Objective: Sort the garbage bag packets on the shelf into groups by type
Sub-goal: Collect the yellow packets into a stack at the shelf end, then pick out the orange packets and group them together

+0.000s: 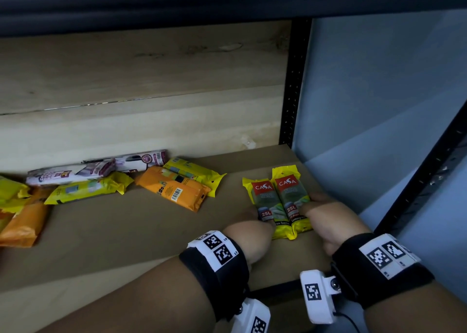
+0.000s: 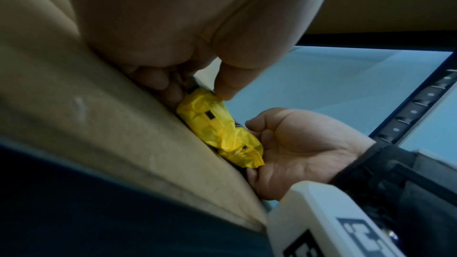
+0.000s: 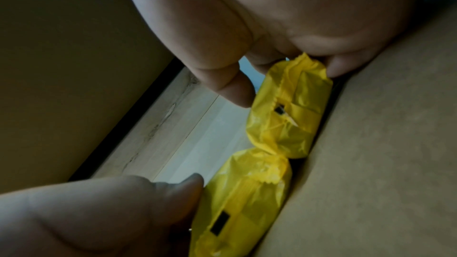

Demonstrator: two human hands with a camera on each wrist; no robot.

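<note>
Two yellow CASA 25L packets lie side by side on the right of the brown shelf board (image 1: 126, 231). My left hand (image 1: 252, 221) grips the near end of the left packet (image 1: 266, 201), thumb on top and fingers curled at its side. My right hand (image 1: 316, 203) pinches the right packet (image 1: 290, 193) from the right. In the left wrist view my left hand (image 2: 197, 87) is on the yellow packet (image 2: 212, 122), with the right hand (image 2: 296, 149) beyond. In the right wrist view my right hand (image 3: 284, 77) straddles its packet (image 3: 289, 108); the other packet (image 3: 242, 202) lies nearer.
An orange packet (image 1: 174, 188) and a yellow one (image 1: 194, 173) lie mid-shelf. Further left are purple-white packets (image 1: 75, 173), another yellow packet (image 1: 88, 188) and orange ones (image 1: 25, 221). A black perforated post (image 1: 294, 84) and a blue-grey side panel (image 1: 379, 105) close the right.
</note>
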